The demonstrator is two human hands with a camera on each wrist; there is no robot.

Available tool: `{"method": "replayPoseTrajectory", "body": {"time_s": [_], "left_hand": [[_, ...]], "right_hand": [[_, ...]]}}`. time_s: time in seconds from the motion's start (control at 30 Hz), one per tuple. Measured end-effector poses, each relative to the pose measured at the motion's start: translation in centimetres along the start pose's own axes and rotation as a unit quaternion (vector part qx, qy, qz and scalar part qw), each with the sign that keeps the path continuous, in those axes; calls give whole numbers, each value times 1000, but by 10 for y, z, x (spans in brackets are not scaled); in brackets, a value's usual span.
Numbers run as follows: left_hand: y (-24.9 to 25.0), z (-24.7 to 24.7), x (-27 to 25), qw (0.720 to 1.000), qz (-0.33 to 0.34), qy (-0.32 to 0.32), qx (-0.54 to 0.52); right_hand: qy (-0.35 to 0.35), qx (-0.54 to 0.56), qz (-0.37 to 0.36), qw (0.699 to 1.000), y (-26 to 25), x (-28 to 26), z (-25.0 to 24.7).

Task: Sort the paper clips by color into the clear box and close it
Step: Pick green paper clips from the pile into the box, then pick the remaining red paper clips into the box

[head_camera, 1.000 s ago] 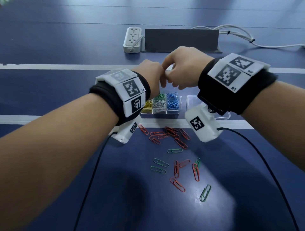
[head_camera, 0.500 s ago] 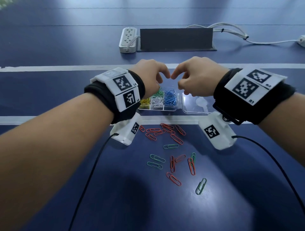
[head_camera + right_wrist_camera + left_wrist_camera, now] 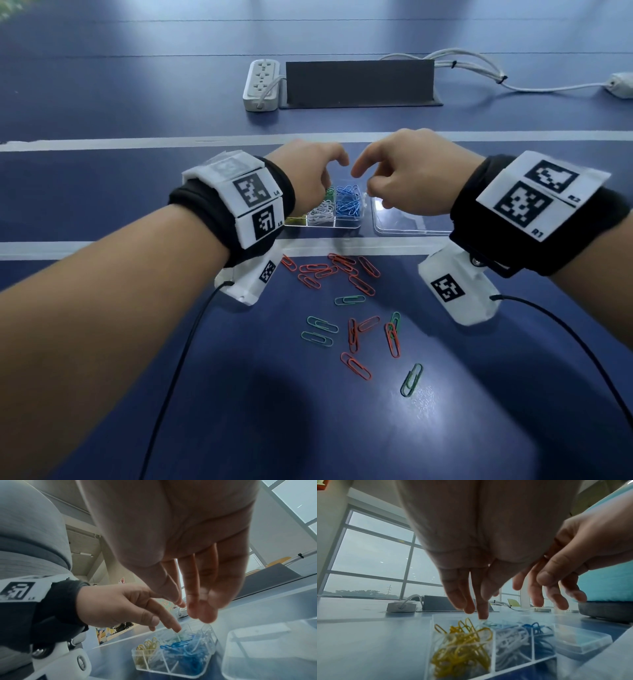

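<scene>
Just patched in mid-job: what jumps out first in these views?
Both hands, left hand and right hand, hover with loose fingers over the clear box, holding nothing. The box holds yellow, white and blue clips; its lid lies right of it. Nearer the person, red clips and green clips lie loose on the blue table.

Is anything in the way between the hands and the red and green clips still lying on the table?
Nothing visible blocks them. Both hands, left hand and right hand, hover over the clear box. The red clips and green clips lie loose on the table, nearer the person than the box, with only bare tabletop around them.
</scene>
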State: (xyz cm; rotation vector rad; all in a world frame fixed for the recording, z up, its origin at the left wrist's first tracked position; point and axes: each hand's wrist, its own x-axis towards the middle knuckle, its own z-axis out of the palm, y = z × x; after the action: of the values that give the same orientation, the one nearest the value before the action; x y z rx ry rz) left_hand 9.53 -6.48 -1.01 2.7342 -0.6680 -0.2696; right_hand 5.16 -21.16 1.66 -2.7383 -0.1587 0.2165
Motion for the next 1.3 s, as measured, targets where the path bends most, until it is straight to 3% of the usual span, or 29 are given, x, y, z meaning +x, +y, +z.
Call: {"method": "replayPoseTrajectory", "body": {"time_s": [0.2,0.37,0.5,0.63,0.77,0.9,1.03,1.3], "left_hand": [[-1,-5,-24,995,63,67,-41],[7,0,-66,986,138,-89,-9],[7,16,-86,975,123,-177,49],[10,24,-92,966,104,-216,97],[15,23,-98,960,144,-190,148],[20,23,-102,958,143,-188,164],[20,23,-102,963,130,-179,157],[18,24,-100,966,131,-174,139]], "right_hand": [[-54,-44,-65,995,5,-26,5],[-195,-97,-134,967,8,-52,21],[-244,-131,-167,946,16,-61,28],[-236,-149,-183,942,24,-66,33],[-204,-179,-186,944,28,-75,33],[-170,-159,-185,955,30,-85,32],[-190,-112,-229,948,31,-103,34],[-209,-123,-291,926,35,-122,45]]}}
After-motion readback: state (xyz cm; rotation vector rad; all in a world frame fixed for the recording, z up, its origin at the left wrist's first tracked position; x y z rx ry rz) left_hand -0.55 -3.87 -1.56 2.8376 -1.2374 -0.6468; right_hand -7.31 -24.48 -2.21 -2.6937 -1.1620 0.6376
